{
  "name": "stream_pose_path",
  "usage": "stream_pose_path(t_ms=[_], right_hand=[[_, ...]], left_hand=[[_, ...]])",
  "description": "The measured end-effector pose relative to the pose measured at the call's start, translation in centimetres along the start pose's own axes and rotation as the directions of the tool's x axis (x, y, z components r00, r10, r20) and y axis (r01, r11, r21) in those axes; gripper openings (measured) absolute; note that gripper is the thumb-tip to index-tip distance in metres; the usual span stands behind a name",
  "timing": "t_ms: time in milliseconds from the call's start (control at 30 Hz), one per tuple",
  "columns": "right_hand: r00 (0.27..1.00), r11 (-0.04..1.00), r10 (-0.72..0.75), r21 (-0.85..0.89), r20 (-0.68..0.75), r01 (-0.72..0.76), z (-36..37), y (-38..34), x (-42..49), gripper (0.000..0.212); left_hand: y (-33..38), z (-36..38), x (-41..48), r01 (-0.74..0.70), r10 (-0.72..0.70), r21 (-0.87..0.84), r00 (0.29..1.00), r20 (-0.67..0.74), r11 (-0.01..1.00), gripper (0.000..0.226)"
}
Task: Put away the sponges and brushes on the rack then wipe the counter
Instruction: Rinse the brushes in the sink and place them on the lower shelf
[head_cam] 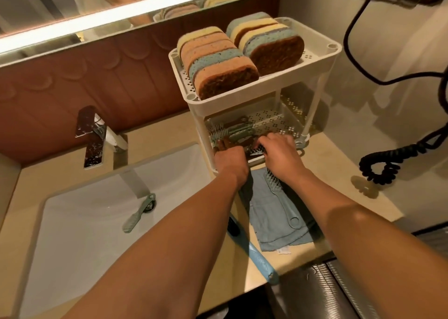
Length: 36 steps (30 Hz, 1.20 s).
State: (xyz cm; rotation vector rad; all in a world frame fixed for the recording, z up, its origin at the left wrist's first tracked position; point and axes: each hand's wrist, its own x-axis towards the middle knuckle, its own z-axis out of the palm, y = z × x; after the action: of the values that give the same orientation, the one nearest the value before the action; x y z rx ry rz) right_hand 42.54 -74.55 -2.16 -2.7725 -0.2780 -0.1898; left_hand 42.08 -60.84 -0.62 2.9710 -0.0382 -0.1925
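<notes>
Brush-stowing is under way: sponges (225, 76) fill the rack's (322, 59) top tier, the right hand (278, 155) curls its fingers on a bristled brush (255, 150) at the lower shelf, the left hand's (230, 159) hold is hidden, and the pale brush (281, 199) on the cloth (269, 229) likely needs fetching next.

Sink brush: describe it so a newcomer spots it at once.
Find the white sink left of the rack. A grey-green brush lies in it, one end at the drain. It is the only brush in the sink; the others lie on the cloth, the counter edge or in the rack.
</notes>
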Motion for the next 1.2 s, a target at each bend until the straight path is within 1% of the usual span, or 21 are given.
stream_pose_path(t_ms=[133, 233, 367, 533, 633, 800, 833, 933, 1000, 1033, 1100, 1200], right_hand=[[0.999, 0.999, 0.030, -0.033, 0.036, -0.029, 0.2, -0.5, 1.0, 0.037], [0.996, 0.998, 0.061, -0.036, 0.070, -0.059, 0.2, -1.0, 1.7, 0.035], [0.990, 0.996, 0.069, 0.042, 0.123, -0.074, 0.3, -1.3, 1.8, 0.037], [0.982, 0.992, 0.077, 0.084, 0.171, -0.092, 0.2, -2.0, 1.7, 0.036], [0.980, 0.991, 0.083, 0.089, 0.182, -0.100, 0.0, -2.5, 1.6, 0.032], [0.970, 0.996, 0.002, 0.088, 0.241, -0.024, 0.1, -5.4, 1.0, 0.017], [0.968, 0.995, -0.005, 0.098, 0.252, -0.021, 0.1, -6.1, 0.9, 0.016], [0.959, 0.991, -0.012, 0.132, 0.282, -0.026, 0.5, -7.2, 0.7, 0.024], [0.960, 0.989, 0.008, 0.140, 0.279, -0.049, 0.8, -7.4, 0.5, 0.025], [0.961, 0.987, 0.020, 0.146, 0.276, -0.063, 1.0, -7.4, 0.3, 0.027], [0.962, 0.987, 0.035, 0.143, 0.272, -0.076, 1.1, -7.9, 0.0, 0.030], [0.961, 0.990, 0.042, 0.115, 0.273, -0.076, 0.8, -8.6, -0.7, 0.030]], left_hand=[[-0.1, -0.4, 1.3, 0.031, -0.032, 0.015, 0.996, 0.088, 0.999, 0.029], [-0.2, -0.6, 1.7, 0.048, -0.050, 0.036, 0.996, 0.068, 0.998, 0.035], [-0.1, -0.1, 1.4, 0.048, -0.049, 0.066, 0.999, 0.016, 0.997, 0.042], [-0.4, -0.4, 0.3, -0.025, 0.021, 0.103, 0.999, 0.045, 0.994, 0.023], [-0.7, -0.8, -0.6, -0.059, 0.059, 0.068, 0.998, 0.012, 0.996, 0.022], [-3.2, -0.4, -3.0, -0.214, 0.212, -0.026, 0.975, -0.065, 0.976, 0.042], [-3.8, -0.3, -3.6, -0.233, 0.230, -0.047, 0.971, -0.060, 0.971, 0.046], [-5.7, 0.1, -5.5, -0.263, 0.262, -0.080, 0.965, -0.030, 0.961, 0.058], [-6.9, 0.1, -6.7, -0.295, 0.293, -0.053, 0.955, -0.035, 0.954, 0.062], [-7.3, 0.2, -7.2, -0.323, 0.322, -0.010, 0.946, -0.033, 0.946, 0.058], [-8.5, 0.0, -8.2, -0.357, 0.359, 0.067, 0.933, -0.013, 0.932, 0.043], [-9.6, 0.0, -9.2, -0.327, 0.327, 0.104, 0.945, 0.013, 0.939, 0.038]])
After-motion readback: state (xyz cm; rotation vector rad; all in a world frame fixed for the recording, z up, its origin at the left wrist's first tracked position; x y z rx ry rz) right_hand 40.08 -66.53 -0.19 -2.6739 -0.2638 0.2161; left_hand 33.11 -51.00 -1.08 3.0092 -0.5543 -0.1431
